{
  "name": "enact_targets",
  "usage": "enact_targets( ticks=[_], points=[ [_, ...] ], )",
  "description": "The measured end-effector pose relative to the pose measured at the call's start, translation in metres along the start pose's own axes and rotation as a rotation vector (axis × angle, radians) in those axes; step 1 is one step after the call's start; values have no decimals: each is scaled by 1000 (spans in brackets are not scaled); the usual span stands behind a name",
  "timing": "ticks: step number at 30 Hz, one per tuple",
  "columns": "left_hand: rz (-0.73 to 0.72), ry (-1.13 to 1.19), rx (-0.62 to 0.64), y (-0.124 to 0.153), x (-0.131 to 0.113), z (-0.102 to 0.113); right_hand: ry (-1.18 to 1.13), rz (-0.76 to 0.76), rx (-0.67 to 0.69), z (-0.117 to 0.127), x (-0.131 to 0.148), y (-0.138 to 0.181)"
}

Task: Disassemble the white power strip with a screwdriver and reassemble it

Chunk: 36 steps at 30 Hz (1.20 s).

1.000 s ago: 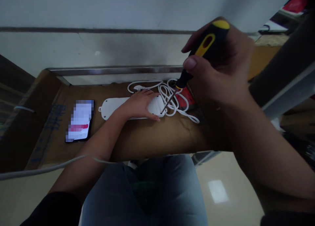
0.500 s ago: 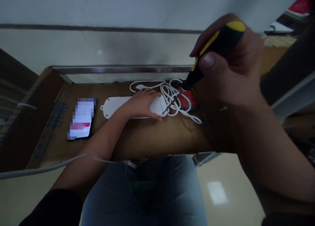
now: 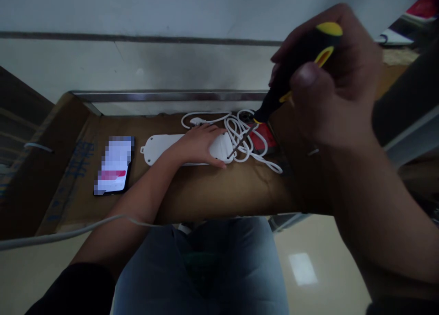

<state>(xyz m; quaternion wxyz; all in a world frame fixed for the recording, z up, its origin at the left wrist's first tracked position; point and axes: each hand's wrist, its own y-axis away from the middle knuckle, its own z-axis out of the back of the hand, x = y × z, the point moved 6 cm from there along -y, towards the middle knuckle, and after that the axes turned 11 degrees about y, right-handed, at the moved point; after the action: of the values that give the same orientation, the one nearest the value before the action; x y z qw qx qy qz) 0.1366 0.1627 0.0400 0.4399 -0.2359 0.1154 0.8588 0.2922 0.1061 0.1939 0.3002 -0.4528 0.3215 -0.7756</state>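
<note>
A white power strip [image 3: 163,146] lies with its screw-holed back up on the cardboard. My left hand [image 3: 201,145] spans it, fingers over the far edge and thumb along the near edge, pressing it down. My right hand [image 3: 338,86] is wrapped round the black and yellow handle of a screwdriver [image 3: 274,98], held at a slant. Its metal tip reaches a hole at the strip's right near corner; whether it sits on a screw there is too small to tell. The strip's coiled white cord [image 3: 240,132] lies beside its right end.
A phone [image 3: 115,166] with a lit screen rests on the left of the cardboard tray [image 3: 219,194]. Behind the cord are a red object [image 3: 264,139] and a white plug [image 3: 197,121]. A pale cable [image 3: 68,235] crosses at front left. A wall stands behind.
The screwdriver handle has turned about its length, and my right hand has shifted slightly right and up with it. My left hand and the power strip have stayed put.
</note>
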Motion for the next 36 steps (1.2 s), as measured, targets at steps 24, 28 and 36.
enact_targets(
  ticks=[24, 28, 36],
  points=[
    [-5, 3, -8, 0, 1, 0, 82, 0, -11, 4, 5, -1],
    [9, -7, 8, -1, 1, -1, -81, -3, -25, 0, 7, 2],
    [37, -3, 16, 0, 0, -1, 311, -93, 30, 5, 8, 0]
  ],
)
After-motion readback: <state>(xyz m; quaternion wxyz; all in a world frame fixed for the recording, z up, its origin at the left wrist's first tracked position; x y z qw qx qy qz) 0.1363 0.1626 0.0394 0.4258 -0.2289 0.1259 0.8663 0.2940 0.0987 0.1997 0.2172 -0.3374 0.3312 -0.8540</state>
